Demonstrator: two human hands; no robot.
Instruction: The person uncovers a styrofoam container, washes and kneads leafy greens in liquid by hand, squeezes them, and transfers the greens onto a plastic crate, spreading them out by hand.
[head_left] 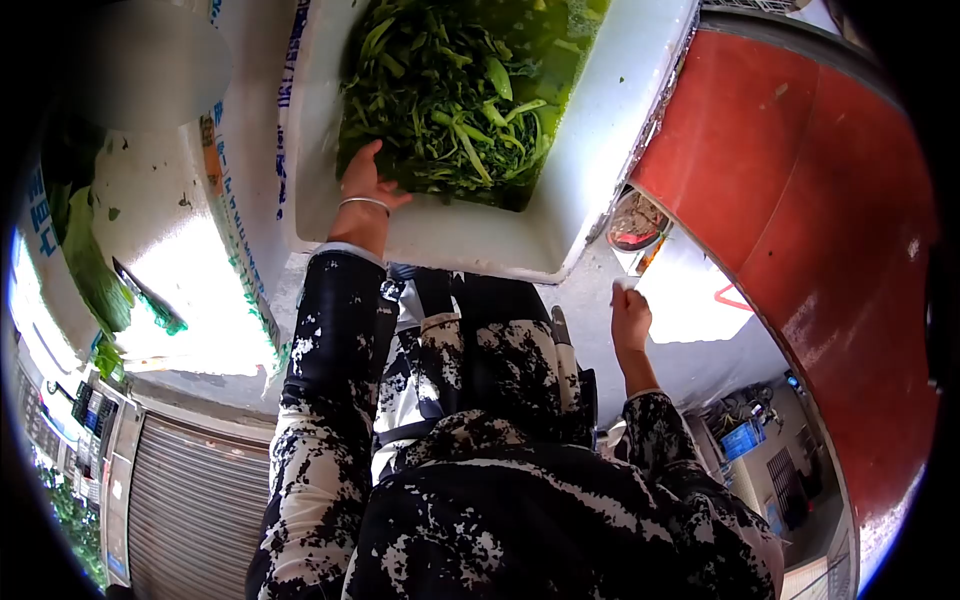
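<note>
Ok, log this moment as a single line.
left hand: open, over box, beside greens | right hand: curled, outside box, contents unclear | greens: in green liquid inside box

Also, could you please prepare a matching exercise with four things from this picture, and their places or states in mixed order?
Things:
1. leafy greens
2. left hand
3. right hand
4. roller shutter

Places or states:
A. outside the white box, loosely closed
B. in the picture's lower left
C. in greenish liquid
D. over the box's near left corner

Pairs: 1-C, 2-D, 3-A, 4-B
</note>
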